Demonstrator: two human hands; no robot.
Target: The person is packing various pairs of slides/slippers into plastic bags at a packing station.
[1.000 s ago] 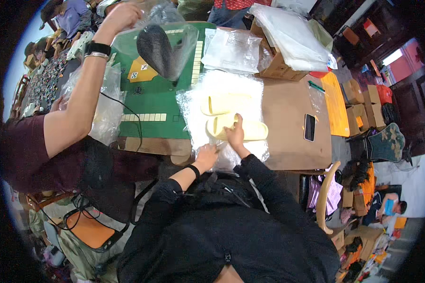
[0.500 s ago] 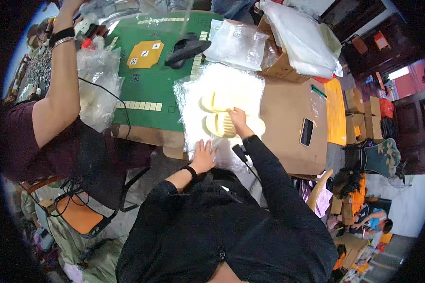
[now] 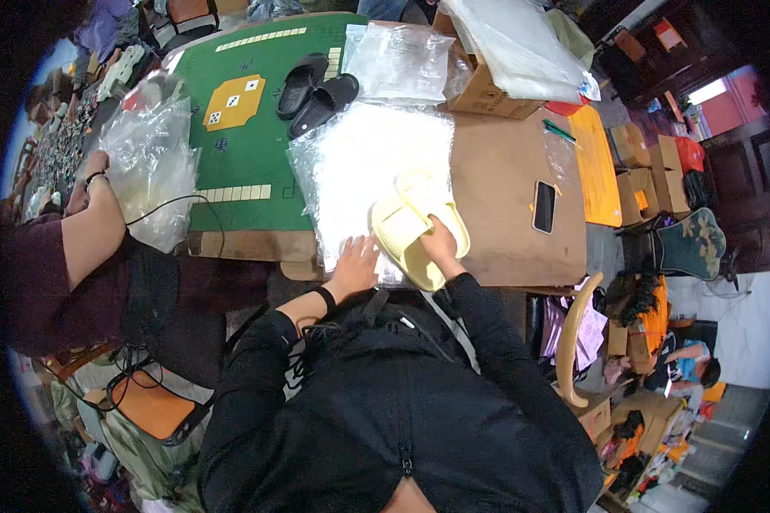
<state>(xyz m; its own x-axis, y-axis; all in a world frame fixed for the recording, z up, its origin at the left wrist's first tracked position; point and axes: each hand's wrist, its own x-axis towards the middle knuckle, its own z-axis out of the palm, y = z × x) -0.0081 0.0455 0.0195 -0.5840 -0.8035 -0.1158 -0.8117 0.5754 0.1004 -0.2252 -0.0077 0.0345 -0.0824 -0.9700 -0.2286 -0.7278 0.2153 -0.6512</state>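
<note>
A pair of pale yellow slippers [image 3: 399, 229] is in my right hand [image 3: 441, 246], whose fingers close over the edge of the slippers near the front of the table. The slippers lie at an angle, partly one over the other. Under them is a stack of clear plastic bags [image 3: 351, 171], glaring white in the light. My left hand [image 3: 356, 267] rests flat on the stack's near edge, fingers spread, holding nothing. Beyond the stack, two black slippers [image 3: 316, 94] lie on a green table mat [image 3: 257, 154].
A cardboard box [image 3: 488, 96] with plastic sheeting stands at the far right. A phone [image 3: 544, 207] and a green pen [image 3: 559, 131] lie on the brown tabletop [image 3: 505, 188]. At left, a co-worker's arm [image 3: 98, 218] is beside crumpled clear bags [image 3: 150, 162].
The yellow slippers have turned and come nearer me in my right hand. The black slippers now lie apart on the mat. The co-worker's raised arm has come down.
</note>
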